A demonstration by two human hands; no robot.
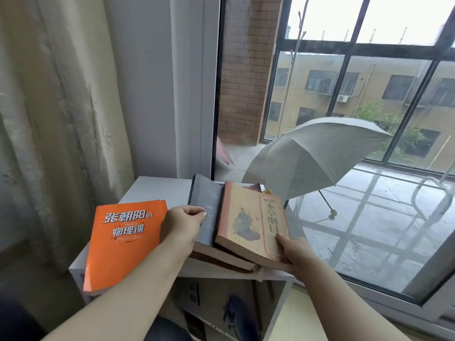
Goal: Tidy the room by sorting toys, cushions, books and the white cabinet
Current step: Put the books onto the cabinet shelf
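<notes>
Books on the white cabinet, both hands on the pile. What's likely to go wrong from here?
1. The orange book overhangs the white cabinet at its front edge, right beside the left forearm; a nudge could tip it off.
2. The right hand grips the tan book by one corner, askew on the skewed brown books; pulling may drag them off.
3. The left hand pinches only the grey book at its edge; it may slip.
</notes>
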